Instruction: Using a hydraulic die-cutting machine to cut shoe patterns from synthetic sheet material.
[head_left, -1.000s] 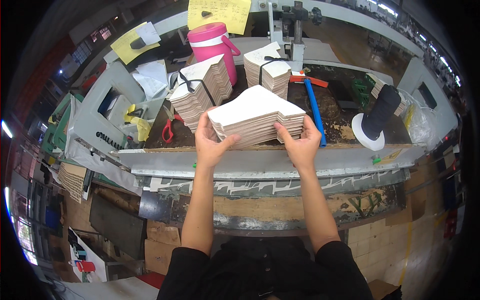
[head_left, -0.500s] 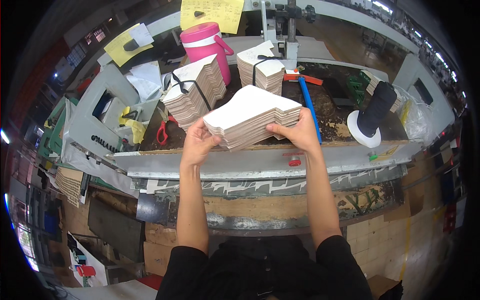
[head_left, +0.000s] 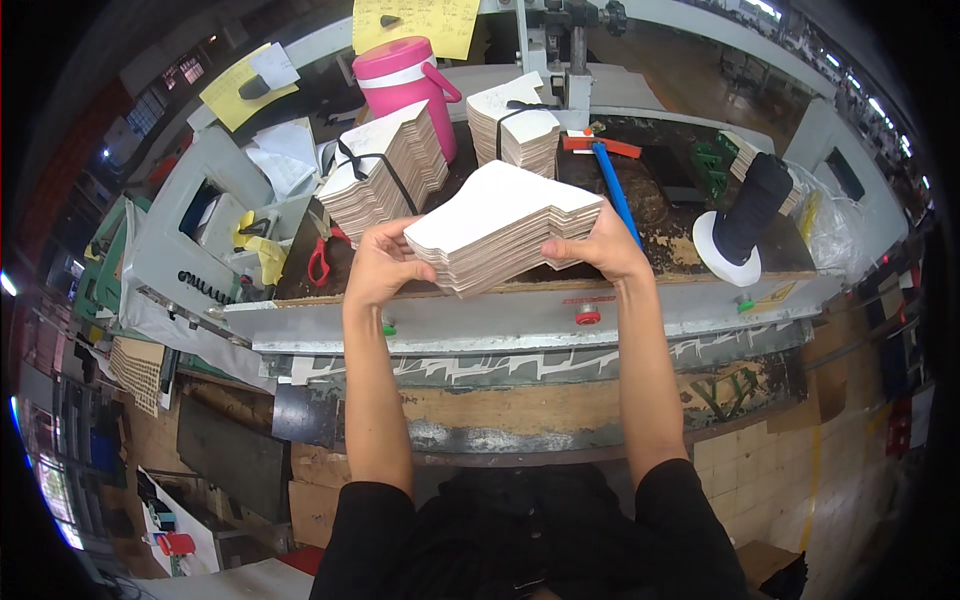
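Note:
Between my two hands is a thick stack of cut white sheets [head_left: 505,205], all of one curved, notched outline with layered beige edges. My left hand [head_left: 385,265] grips its left end, thumb on the near side. My right hand [head_left: 605,248] clasps the right end, its thumb pressed along the layered side. The fingers beneath and behind the stack are partly hidden. Just beyond stand two similar stacks, each tied with black ribbon: a left tied stack [head_left: 385,165] and a right tied stack [head_left: 515,125].
Behind the left stack is a pink jug [head_left: 395,75]. Red scissors [head_left: 320,262] lie left of my left hand. A hammer with a blue handle [head_left: 615,195] lies beyond my right hand, near a black ribbon spool [head_left: 745,220]. A red button [head_left: 588,316] sits on the machine's front panel.
My left hand has shifted slightly left and opened its hold a little at the stack's end. My right thumb has slid slightly along the side. The view has shifted slightly.

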